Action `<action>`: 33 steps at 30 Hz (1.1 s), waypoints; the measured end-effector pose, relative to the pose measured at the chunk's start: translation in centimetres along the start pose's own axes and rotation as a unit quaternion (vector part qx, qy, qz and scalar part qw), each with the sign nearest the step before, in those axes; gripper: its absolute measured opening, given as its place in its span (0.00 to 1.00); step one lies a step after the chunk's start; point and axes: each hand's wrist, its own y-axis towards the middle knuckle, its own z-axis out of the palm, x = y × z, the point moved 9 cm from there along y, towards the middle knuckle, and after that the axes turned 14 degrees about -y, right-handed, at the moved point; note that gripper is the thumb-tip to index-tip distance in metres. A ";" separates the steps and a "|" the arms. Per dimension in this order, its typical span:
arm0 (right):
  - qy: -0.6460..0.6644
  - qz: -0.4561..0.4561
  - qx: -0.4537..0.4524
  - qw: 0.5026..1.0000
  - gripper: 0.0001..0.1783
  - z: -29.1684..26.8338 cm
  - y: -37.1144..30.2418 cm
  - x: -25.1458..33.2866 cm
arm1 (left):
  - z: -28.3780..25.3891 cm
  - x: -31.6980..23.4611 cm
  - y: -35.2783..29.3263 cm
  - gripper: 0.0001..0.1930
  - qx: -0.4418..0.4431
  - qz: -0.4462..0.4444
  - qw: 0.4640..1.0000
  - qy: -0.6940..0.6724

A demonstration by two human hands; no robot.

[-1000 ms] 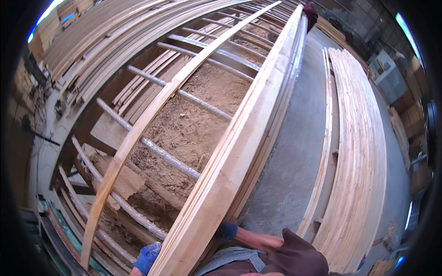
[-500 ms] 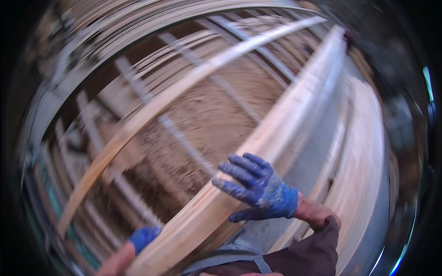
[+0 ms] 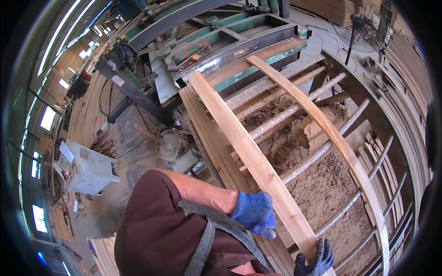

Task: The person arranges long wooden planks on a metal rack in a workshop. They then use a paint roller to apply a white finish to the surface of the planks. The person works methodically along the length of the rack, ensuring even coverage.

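Observation:
A long pale wooden board point(image 3: 251, 156) runs from the green machine frame down toward me, lying across metal rollers. At its near end my right hand point(image 3: 317, 263), in a blue glove dark with dirt, grips the board, the thumb at one edge and the fingers toward the other. My left hand point(image 3: 254, 214), in a blue glove, is closed beside the board's left edge with the fingers curled down; no object shows in it. Beneath that hand lie several stacked boards point(image 3: 216, 147). A second, bowed board point(image 3: 317, 112) crosses the rollers farther right.
Sawdust point(image 3: 317, 184) heaps under the rollers point(image 3: 306, 163). A green and black machine frame point(image 3: 239, 39) stands at the far end. To the left are a white cabinet point(image 3: 90, 168) and a bucket point(image 3: 168, 145); a fan point(image 3: 353, 34) stands at the far right.
The view has swung toward the machine end. My right hand, spread on the boards earlier, now grips the board's near end. My left hand has come fully into view, closed.

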 end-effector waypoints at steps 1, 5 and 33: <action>0.005 -0.001 0.021 1.000 0.37 -0.3 -0.3 0.4 | 0.7 0.1 -0.5 0.19 -0.007 -0.023 0.999 0.036; 0.004 -0.026 0.033 0.999 0.38 -0.1 -1.3 0.5 | 2.2 0.6 -1.1 0.24 -0.034 -0.144 0.983 0.112; 0.134 -0.214 0.061 0.966 0.40 0.8 4.9 6.0 | 1.6 11.5 -9.3 0.44 -0.337 -0.443 0.583 -0.592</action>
